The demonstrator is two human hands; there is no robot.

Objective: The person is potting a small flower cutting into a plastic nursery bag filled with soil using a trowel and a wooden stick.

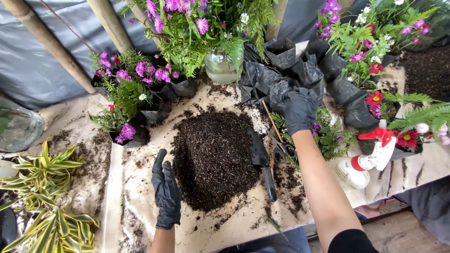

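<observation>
Both my hands wear black gloves. My left hand (pixel 166 192) rests flat on the paper-covered table (pixel 131 178), fingers together, just left of a heap of dark soil (pixel 213 157). My right hand (pixel 300 110) reaches to the back, fingers on a cluster of empty black plastic nursery bags (pixel 276 75); whether it grips one I cannot tell. A black hand trowel (pixel 261 161) lies at the soil heap's right edge, with a thin wooden stick (pixel 273 122) and scissors (pixel 284 149) beside it.
Bagged purple-flowered plants (pixel 133 82) stand at the back left, a glass vase of flowers (pixel 222 65) at the back centre, red and pink flowering plants (pixel 375 98) on the right. A white spray bottle with red trigger (pixel 368 161) lies right. Striped-leaf plants (pixel 44 187) sit left.
</observation>
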